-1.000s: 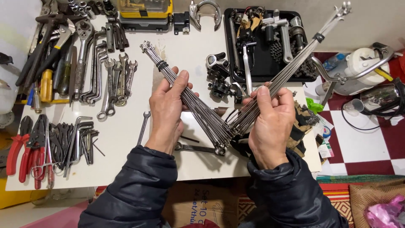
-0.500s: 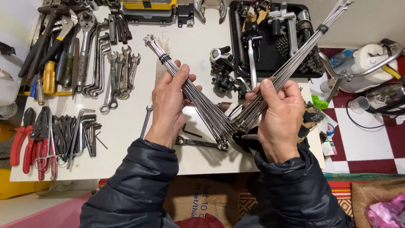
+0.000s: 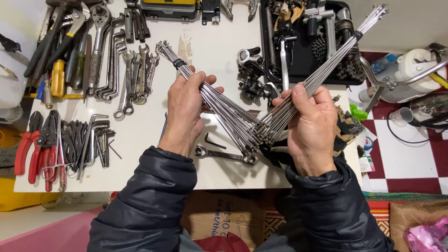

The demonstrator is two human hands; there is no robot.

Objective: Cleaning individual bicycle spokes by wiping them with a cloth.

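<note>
— Holding two bundles of thin steel spokes above the white table, one in each fist. My left hand is clenched round the left bundle, which slants up and away to the left, with a dark band near its far end.

— And the other hand?

— My right hand is wrapped tight round the right bundle; that one slants up to the right, over the black tray of bike parts, and it has a dark band near its top too. The near ends of both bundles meet between my hands, so together they make a V shape.

— What lies under them?

— A ring spanner lies flat on the table just below the point of the V, and a small black hex key lies beside it. To my left I see a row of spanners, a set of hex keys and red-handled pliers near the table's edge. A dark gear shifter sits between the bundles, farther back.
</note>
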